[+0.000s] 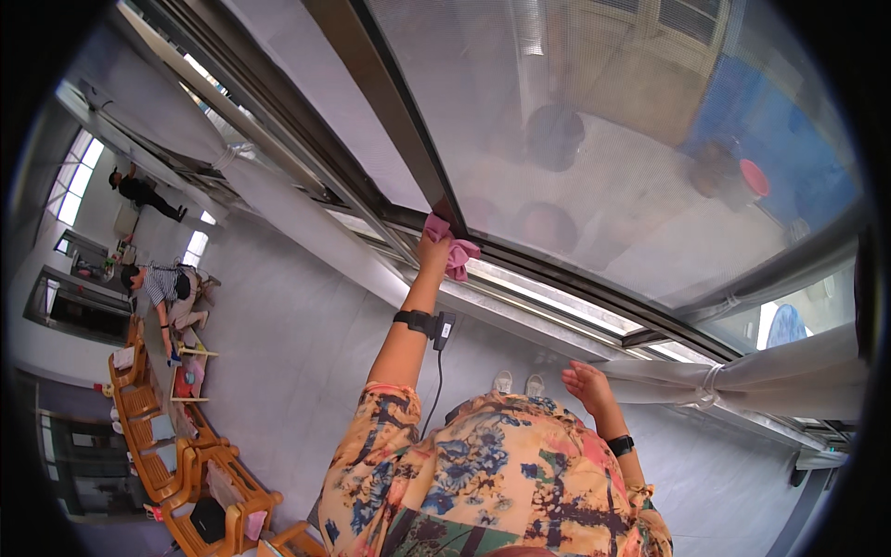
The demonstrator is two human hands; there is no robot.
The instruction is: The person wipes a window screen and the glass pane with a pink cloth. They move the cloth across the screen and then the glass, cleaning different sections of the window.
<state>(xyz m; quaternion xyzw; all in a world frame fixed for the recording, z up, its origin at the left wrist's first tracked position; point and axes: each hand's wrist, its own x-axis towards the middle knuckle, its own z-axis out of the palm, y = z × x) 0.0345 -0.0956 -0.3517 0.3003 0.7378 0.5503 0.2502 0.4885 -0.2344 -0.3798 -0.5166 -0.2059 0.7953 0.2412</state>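
My left hand is raised and closed around a bunched pink cloth. It presses the cloth to the dark metal window frame, at the corner where the upright and the lower rail meet. Beyond the frame stretches a mesh screen panel. My right hand hangs lower, to the right of my shoes, near a tied pale curtain; its fingers are spread a little and nothing shows in it.
Another tied curtain runs along the windows at the left. Wooden chairs and a low table stand at the lower left. One person in a striped shirt leans over the table; another person in dark clothes stands farther off.
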